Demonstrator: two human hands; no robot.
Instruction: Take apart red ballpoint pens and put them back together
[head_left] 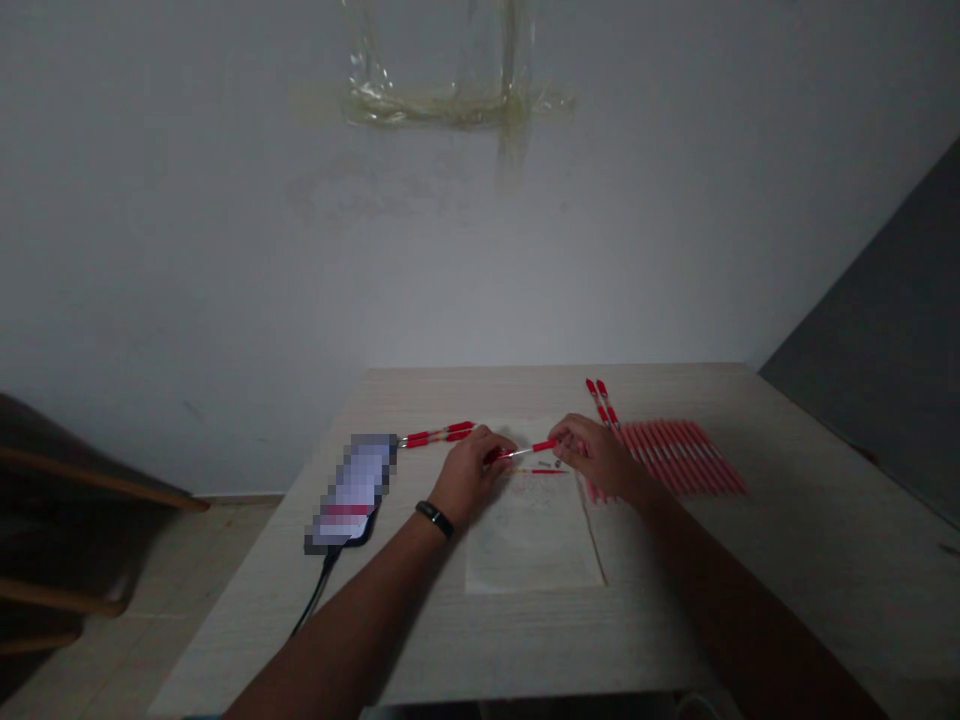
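Observation:
My left hand (pixel 469 472) and my right hand (pixel 598 455) meet over a sheet of white paper (pixel 532 535) on a pale wooden table (pixel 787 540). Between them they hold a red pen (pixel 525 451), its pale middle part showing between the two red ends. A thin red refill (pixel 541 471) and small dark bits lie on the paper just below the pen. A dark band sits on my left wrist.
A row of several red pens (pixel 686 455) lies to the right of my right hand, with two more (pixel 602 397) behind it. Two red pens (pixel 437 435) lie to the left, by a phone (pixel 352 492) on a cable. A chair (pixel 67 520) stands at left.

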